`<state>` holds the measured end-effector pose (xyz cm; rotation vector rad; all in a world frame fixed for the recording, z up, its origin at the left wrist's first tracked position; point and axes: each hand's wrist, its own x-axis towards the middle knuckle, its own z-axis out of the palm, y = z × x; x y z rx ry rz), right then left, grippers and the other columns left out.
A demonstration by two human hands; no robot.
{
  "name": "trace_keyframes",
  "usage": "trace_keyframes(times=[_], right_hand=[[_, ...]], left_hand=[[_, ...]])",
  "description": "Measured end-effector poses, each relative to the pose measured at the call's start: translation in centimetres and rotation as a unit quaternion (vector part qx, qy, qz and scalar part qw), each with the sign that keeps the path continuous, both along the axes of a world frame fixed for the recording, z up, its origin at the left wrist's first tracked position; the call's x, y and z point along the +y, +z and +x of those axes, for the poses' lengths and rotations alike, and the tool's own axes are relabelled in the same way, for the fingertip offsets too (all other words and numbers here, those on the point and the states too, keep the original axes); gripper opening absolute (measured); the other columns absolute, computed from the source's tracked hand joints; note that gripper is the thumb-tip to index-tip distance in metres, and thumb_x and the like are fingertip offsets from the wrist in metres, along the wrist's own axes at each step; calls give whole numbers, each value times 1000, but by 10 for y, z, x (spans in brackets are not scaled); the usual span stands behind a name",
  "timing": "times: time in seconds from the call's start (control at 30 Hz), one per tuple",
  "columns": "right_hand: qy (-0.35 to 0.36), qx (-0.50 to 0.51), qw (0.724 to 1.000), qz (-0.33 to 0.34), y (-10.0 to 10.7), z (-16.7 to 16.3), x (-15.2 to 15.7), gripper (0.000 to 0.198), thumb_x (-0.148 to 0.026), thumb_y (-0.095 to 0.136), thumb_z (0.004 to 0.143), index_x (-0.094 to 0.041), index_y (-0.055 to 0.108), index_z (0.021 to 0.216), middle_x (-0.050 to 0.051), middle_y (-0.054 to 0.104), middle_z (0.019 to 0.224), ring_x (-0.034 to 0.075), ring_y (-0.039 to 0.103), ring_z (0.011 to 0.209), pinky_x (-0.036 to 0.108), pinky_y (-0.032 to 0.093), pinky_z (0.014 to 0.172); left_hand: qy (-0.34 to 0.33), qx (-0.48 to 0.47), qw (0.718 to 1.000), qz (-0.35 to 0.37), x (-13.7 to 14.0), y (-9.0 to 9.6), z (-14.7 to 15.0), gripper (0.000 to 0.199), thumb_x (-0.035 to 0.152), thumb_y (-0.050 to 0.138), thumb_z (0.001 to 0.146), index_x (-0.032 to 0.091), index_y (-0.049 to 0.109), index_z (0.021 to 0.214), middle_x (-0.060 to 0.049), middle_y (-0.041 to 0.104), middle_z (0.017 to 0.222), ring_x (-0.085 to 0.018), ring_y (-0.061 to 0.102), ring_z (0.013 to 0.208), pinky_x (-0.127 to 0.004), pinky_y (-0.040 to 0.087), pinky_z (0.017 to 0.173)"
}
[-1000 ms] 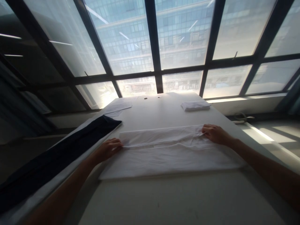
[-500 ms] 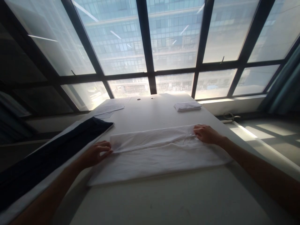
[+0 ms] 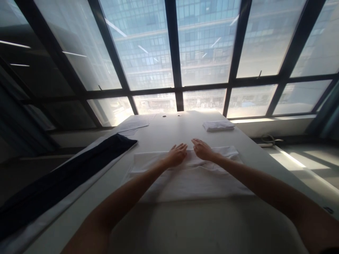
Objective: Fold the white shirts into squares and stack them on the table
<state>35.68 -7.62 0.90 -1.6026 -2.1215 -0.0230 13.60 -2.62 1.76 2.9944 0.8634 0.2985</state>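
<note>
A white cloth point(image 3: 196, 183), partly folded over along its far side, lies across the table before me. My left hand point(image 3: 178, 154) rests on the folded part near its middle, fingers stretched out and pointing away from me. Close beside it, my right hand point(image 3: 202, 149) lies at the fold's far edge with its fingers extended. A small gap separates the two hands. Nothing is held in either. Wrinkles run along the fold, and my forearms cover parts of the cloth.
On the white table point(image 3: 172, 130), a folded white cloth point(image 3: 218, 125) lies at the far right. Paper sheets point(image 3: 134, 126) are at the far left. Dark navy fabric point(image 3: 79, 173) stretches along the left side over something white. Large windows point(image 3: 203, 42) stand behind the table.
Both hands have moved inward from the two ends of the fold to its middle, and their fingers have straightened. The view has shifted slightly.
</note>
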Motion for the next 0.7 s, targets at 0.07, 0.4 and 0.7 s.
trace_keyframes(times=[0.07,0.4,0.7], right_hand=[[8,-10,1000,-20,-16,-24,12,63,-23,38,98,-15,39,160,16,51,157,36,43,146,55,36,116],[-1,-27,990,-136,-48,-21,7,70,-53,32,104,-15,32,163,18,30,168,35,24,156,58,19,124],[-48,-76,978,-188,-25,-25,-9,74,-52,25,104,-11,27,165,14,20,172,30,16,159,52,13,127]], left_hand=[[-7,25,1000,-12,-4,-17,17,56,33,36,108,19,36,162,-18,35,166,-32,30,155,-60,26,124],[59,58,995,-49,17,-33,-38,67,46,24,110,9,24,166,-18,24,170,-29,18,159,-49,17,128],[171,80,980,-66,34,-25,-128,65,45,23,109,13,28,165,-14,27,169,-29,22,158,-52,21,127]])
